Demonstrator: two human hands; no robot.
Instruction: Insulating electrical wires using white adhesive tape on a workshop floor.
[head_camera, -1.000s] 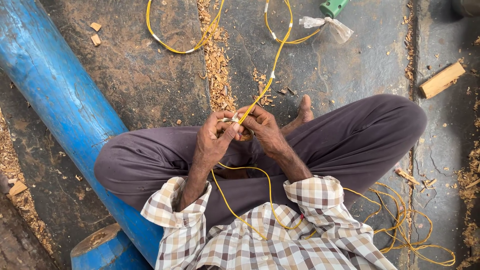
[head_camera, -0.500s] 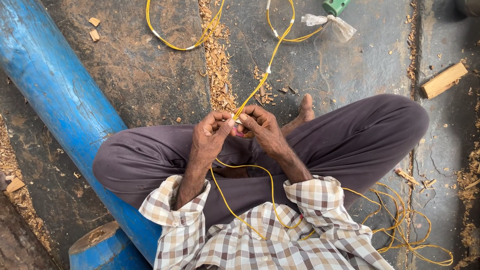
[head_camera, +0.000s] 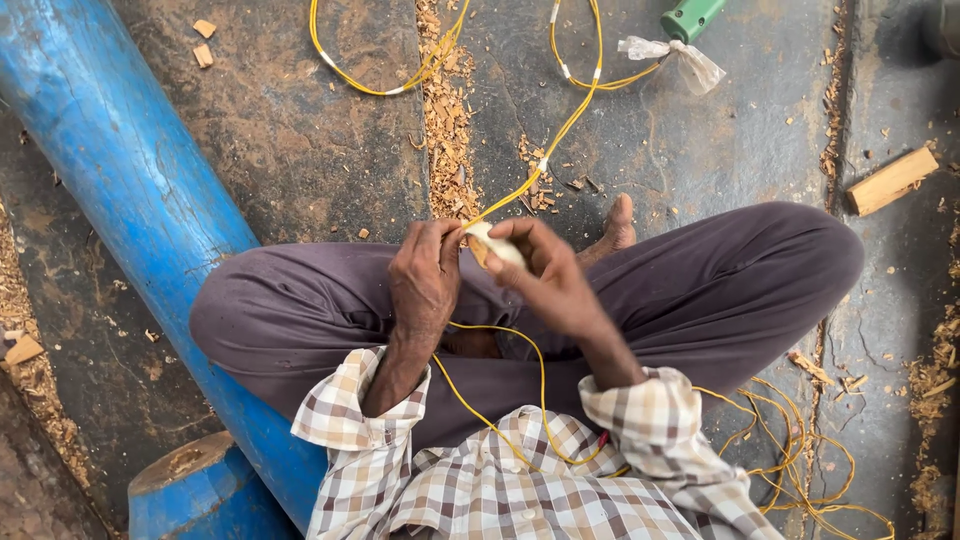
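Both grips (head_camera: 478, 262) — on yellow wire (head_camera: 560, 130)

The person sits cross-legged, forearms raised over the lap. The left hand (head_camera: 425, 275) and right hand (head_camera: 545, 275) meet, fingers pinched together.

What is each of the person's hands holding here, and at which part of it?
Left hand pinches the thin yellow cord where it reaches the lap. Right hand grips a small pale roll-like piece by its end; what it is cannot be told.
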